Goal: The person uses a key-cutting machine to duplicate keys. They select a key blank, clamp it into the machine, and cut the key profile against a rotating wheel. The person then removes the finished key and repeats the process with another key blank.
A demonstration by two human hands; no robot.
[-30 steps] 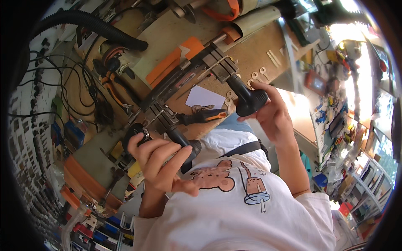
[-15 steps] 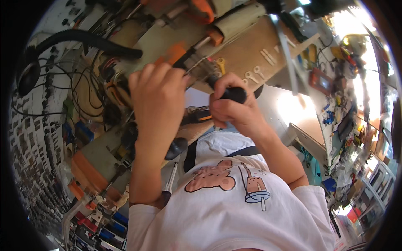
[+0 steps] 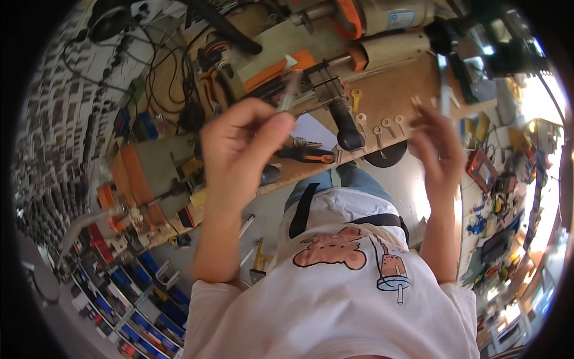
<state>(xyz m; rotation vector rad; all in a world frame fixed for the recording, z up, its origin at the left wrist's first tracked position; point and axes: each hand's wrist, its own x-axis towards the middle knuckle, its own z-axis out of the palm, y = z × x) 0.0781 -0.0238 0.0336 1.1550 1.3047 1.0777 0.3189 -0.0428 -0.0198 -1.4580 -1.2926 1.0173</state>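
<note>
My left hand (image 3: 239,149) is raised over the near side of the workbench (image 3: 382,90). Its thumb and fingers pinch a slim silvery piece (image 3: 290,96), too blurred to name. Just right of it stands a metal clamp (image 3: 326,84) with a black-knobbed handle (image 3: 347,128); neither hand touches the handle. My right hand (image 3: 439,146) is off to the right, beside several round-headed keys (image 3: 387,124) lying on the bench. Motion smears its fingers, so any hold is unclear. A yellow key (image 3: 356,99) lies between the clamp and the other keys.
An orange-and-black hand tool (image 3: 311,155) lies at the bench's front edge. Farther back are a cream-coloured cylindrical machine part (image 3: 394,48) and a black flexible arm (image 3: 224,27). Cables (image 3: 161,78) loop at the left, near a wall of hanging small items (image 3: 54,131).
My right hand has let go of the black-knobbed handle and moved right. My left hand has come away from the clamp with the silvery piece. The view has shifted too.
</note>
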